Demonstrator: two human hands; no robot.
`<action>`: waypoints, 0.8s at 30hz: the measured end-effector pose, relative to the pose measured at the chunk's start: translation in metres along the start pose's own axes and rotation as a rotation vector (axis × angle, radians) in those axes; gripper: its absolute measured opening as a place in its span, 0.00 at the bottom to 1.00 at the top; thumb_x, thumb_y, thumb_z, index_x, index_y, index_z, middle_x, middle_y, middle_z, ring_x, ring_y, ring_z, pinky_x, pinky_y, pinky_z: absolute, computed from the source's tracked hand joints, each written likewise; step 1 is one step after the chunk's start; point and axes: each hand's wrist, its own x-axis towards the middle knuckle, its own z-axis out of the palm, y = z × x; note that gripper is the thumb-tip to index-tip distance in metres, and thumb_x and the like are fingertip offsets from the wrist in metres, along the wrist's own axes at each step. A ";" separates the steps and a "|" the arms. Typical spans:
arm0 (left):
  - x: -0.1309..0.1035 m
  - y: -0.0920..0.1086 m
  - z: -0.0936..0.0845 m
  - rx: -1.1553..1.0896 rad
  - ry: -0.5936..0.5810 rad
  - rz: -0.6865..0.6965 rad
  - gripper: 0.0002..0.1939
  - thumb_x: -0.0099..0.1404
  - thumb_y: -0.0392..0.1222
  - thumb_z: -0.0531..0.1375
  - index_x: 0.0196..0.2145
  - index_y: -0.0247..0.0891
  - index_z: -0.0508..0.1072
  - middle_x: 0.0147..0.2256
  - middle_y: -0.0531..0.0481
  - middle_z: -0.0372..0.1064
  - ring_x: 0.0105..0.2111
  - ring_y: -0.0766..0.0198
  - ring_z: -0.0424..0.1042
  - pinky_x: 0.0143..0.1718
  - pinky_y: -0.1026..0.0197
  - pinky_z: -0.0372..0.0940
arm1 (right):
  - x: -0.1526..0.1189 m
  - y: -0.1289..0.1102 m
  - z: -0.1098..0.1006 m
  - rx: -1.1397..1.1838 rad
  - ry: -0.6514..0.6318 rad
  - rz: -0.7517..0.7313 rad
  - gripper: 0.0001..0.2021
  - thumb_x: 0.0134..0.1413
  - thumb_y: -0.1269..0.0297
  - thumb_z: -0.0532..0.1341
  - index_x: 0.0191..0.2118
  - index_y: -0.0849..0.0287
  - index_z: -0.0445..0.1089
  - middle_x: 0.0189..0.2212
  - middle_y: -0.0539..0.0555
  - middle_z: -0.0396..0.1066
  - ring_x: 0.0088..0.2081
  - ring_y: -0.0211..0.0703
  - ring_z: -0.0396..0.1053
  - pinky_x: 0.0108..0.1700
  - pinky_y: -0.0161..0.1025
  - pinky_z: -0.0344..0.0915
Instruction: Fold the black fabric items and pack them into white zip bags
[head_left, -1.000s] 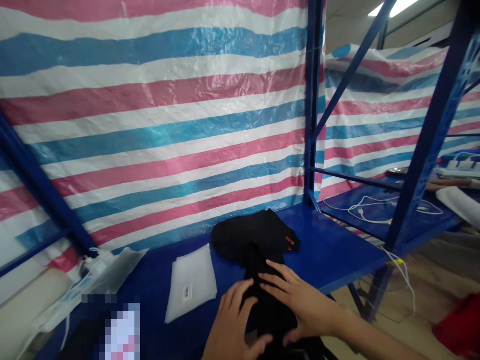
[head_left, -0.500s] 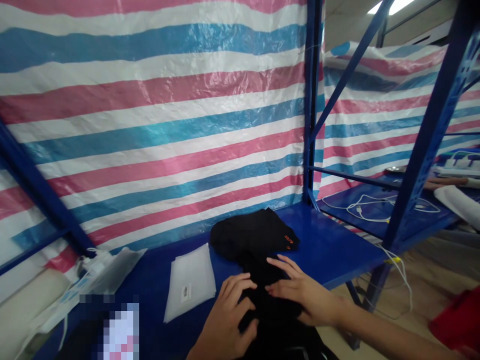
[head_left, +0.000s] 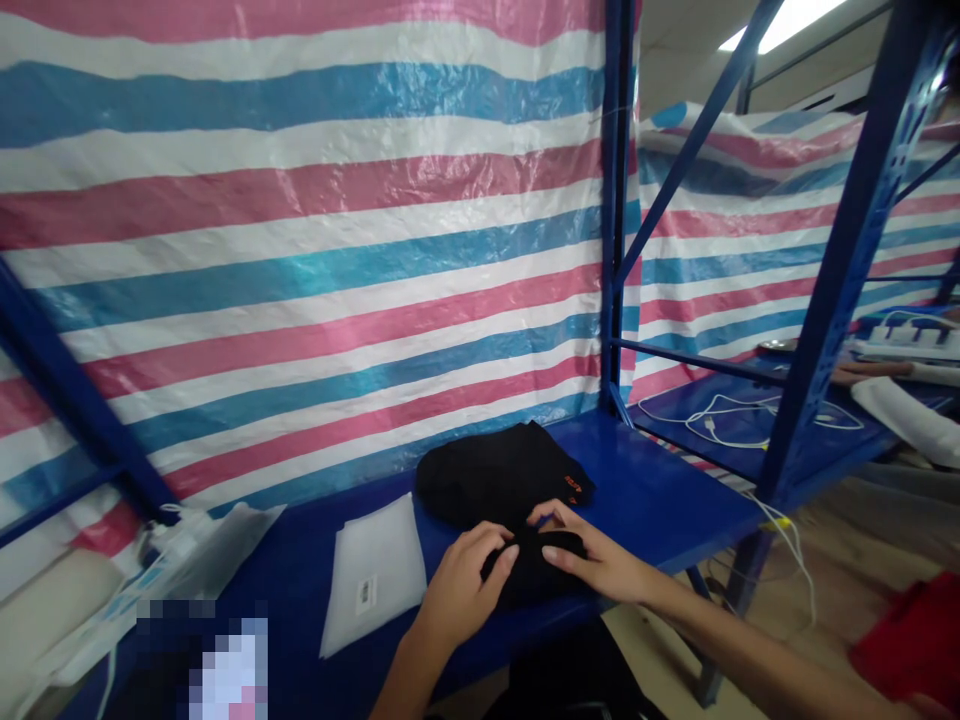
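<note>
A black garment (head_left: 534,575) lies bunched and folded over near the front edge of the blue table, between my two hands. My left hand (head_left: 469,572) grips its left side, thumb and fingers closed on the fabric. On the other side my right hand (head_left: 589,555) pinches a raised fold of the same cloth. Directly behind rests another folded black cloth item (head_left: 491,472) with small orange lettering at its right corner; whether the two pieces are joined, I cannot tell. Left of my hands lies a stack of translucent plastic bags (head_left: 379,570) with a white barcode label.
The blue table (head_left: 660,500) stands against a striped plastic sheet (head_left: 337,250). Blue metal posts (head_left: 817,300) rise on the right. At left are a white power strip (head_left: 127,600) and a pixelated patch. Another person's sleeve (head_left: 907,415) and white cables (head_left: 739,415) are on the neighbouring table.
The front part of the black garment has been folded up from the table's edge toward the back. My hands have gone from lying loosely on it to gripping it.
</note>
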 end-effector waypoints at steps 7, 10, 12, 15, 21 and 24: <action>-0.005 -0.005 0.011 0.124 0.031 -0.114 0.15 0.81 0.51 0.53 0.47 0.44 0.76 0.48 0.47 0.79 0.51 0.52 0.76 0.57 0.48 0.67 | 0.013 0.015 0.006 -0.009 0.111 0.064 0.17 0.67 0.47 0.66 0.51 0.54 0.75 0.49 0.55 0.78 0.54 0.54 0.74 0.60 0.48 0.67; 0.001 -0.011 0.017 0.071 0.044 -0.192 0.15 0.80 0.52 0.53 0.45 0.44 0.75 0.45 0.47 0.79 0.48 0.53 0.77 0.52 0.53 0.67 | 0.017 0.026 0.011 -0.080 0.172 0.083 0.14 0.69 0.49 0.64 0.47 0.55 0.75 0.44 0.55 0.79 0.48 0.52 0.76 0.55 0.47 0.70; 0.008 -0.013 0.018 0.040 0.036 -0.215 0.15 0.80 0.52 0.53 0.42 0.44 0.76 0.42 0.48 0.80 0.45 0.54 0.78 0.48 0.55 0.66 | 0.018 0.032 0.015 -0.166 0.229 0.046 0.12 0.70 0.52 0.64 0.44 0.55 0.75 0.48 0.57 0.78 0.52 0.53 0.75 0.58 0.48 0.68; 0.017 -0.016 0.019 0.053 0.031 -0.235 0.16 0.79 0.52 0.54 0.39 0.44 0.77 0.39 0.49 0.79 0.43 0.55 0.79 0.45 0.57 0.66 | 0.017 0.036 0.018 -0.317 0.250 0.034 0.09 0.71 0.56 0.62 0.45 0.55 0.75 0.51 0.60 0.76 0.54 0.55 0.73 0.61 0.51 0.66; 0.011 -0.016 0.020 0.113 0.028 -0.220 0.16 0.77 0.53 0.57 0.48 0.44 0.81 0.50 0.45 0.76 0.49 0.53 0.76 0.54 0.52 0.68 | 0.008 0.027 0.016 -0.388 0.121 0.034 0.06 0.73 0.59 0.59 0.48 0.53 0.71 0.44 0.56 0.74 0.48 0.52 0.71 0.54 0.47 0.68; -0.003 -0.010 0.020 0.119 0.017 -0.187 0.17 0.78 0.53 0.55 0.46 0.43 0.80 0.48 0.45 0.78 0.53 0.50 0.73 0.57 0.48 0.66 | 0.004 0.019 0.014 -0.271 0.075 0.028 0.06 0.72 0.58 0.61 0.48 0.53 0.70 0.45 0.54 0.73 0.48 0.49 0.70 0.54 0.45 0.68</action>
